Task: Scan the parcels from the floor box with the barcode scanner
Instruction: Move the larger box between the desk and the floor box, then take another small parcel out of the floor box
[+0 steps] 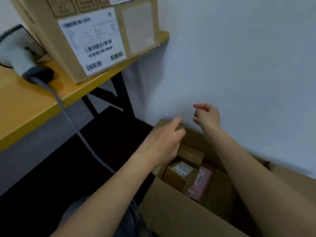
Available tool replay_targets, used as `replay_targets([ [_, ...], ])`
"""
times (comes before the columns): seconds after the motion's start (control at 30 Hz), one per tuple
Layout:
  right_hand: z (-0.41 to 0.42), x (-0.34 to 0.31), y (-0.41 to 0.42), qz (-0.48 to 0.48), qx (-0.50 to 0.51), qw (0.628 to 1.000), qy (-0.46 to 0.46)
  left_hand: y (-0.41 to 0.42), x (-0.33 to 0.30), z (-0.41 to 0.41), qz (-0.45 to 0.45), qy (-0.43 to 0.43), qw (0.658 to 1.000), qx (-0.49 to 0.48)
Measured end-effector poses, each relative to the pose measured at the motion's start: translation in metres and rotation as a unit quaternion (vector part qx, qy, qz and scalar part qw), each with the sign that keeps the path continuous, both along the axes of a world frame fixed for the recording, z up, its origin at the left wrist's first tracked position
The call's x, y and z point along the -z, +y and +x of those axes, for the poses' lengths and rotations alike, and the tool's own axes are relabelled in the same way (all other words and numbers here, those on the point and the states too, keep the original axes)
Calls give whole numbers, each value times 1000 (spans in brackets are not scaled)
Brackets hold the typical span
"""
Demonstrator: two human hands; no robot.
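An open cardboard floor box (171,207) stands against the wall at the lower right. Inside lie a small brown parcel with a white label (181,173), another brown parcel (191,155) behind it, and a pink parcel (201,182). My left hand (164,141) hovers over the box's far left corner, fingers loosely curled, holding nothing. My right hand (207,117) is raised above the box's far rim, fingers apart and empty. The white barcode scanner (20,53) rests on the yellow table (25,106) at the upper left, its grey cable (71,120) hanging down.
A large cardboard carton with a white shipping label (92,40) sits on the table beside the scanner. Black table legs (123,98) stand next to the floor box. A pale wall (239,65) runs right behind the box. The floor under the table is dark.
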State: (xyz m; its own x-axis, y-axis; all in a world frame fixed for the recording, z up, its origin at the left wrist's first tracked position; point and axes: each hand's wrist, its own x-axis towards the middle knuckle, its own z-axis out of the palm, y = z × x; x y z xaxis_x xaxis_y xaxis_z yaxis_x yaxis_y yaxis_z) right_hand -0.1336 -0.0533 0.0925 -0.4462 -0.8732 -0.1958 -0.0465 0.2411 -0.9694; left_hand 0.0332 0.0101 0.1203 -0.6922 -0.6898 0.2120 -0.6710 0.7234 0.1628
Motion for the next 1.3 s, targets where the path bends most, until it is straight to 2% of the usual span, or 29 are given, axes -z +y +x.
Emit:
replay_targets([
  [0.1,-25,61,12,78,11,997,-14,0,64,-12,157,29,985,-68],
  [0.17,-38,99,21,135,12,991,-25,-1,97,-18,270,27,955,-120],
  [0.27,-48,147,33,212,2,977,-34,-3,131,-25,370,53,909,-183],
  [0.43,-45,202,48,339,-5,933,-124,-13,171,-29,477,77,839,-250],
  [0.63,-25,238,62,431,-12,869,-243,-30,211,-25,532,106,784,-300],
  [0.83,-9,273,68,433,63,840,-321,-39,236,-26,577,137,745,-307],
  [0.93,-9,286,70,426,75,841,-326,-36,246,-25,581,130,744,-304],
  [1.1,-35,273,67,449,34,830,-329,-34,254,-23,558,99,768,-298],
  [1.23,-84,249,64,502,-4,833,-233,-32,252,-25,530,93,785,-307],
  [1.3,-107,242,66,528,-9,834,-158,-31,250,-27,516,94,793,-309],
])
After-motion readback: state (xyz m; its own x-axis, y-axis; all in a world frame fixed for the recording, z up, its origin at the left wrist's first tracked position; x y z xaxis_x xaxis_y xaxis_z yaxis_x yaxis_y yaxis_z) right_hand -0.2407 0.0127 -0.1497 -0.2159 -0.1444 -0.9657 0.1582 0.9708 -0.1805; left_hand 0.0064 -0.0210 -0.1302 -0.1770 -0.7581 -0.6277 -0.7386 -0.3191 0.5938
